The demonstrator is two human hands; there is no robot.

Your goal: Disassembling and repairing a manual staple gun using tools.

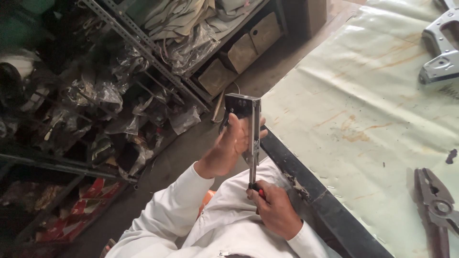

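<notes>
1. Beside the stained green table (373, 95), left hand (228, 148) grips a metal bracket (248, 124)
2. Right hand (275, 208) clasps a red-handled screwdriver (256, 188) beneath it
3. Pliers (437, 208) lie on the table; cluttered shelving (143, 52) stands left

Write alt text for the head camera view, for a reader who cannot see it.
A person in white sleeves holds a shiny metal channel piece upright in the left hand, while the right hand works a red-handled screwdriver into its lower end. To the right is a stained pale table bearing pliers and a grey metal bracket; cluttered shelves stand left.
</notes>
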